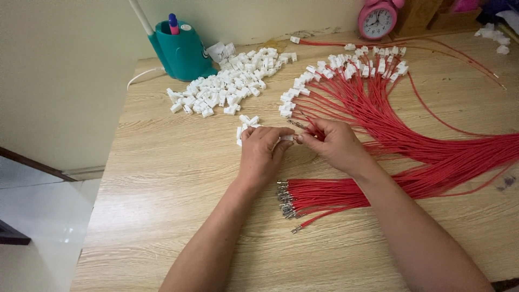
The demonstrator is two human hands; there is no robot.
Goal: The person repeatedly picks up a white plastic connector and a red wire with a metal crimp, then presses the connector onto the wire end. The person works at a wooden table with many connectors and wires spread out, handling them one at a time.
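White connector (pixel 287 138) pinched between left hand (pixel 263 153) and right hand (pixel 335 144).

- The bare left hand (pixel 263 151) lies palm down, fingers curled inward, thumb and forefinger pinched together at its right edge.
- The bare right hand (pixel 334 143) meets it fingertip to fingertip, knuckles up, fingers pinched.
- Both forearms angle inward from below.
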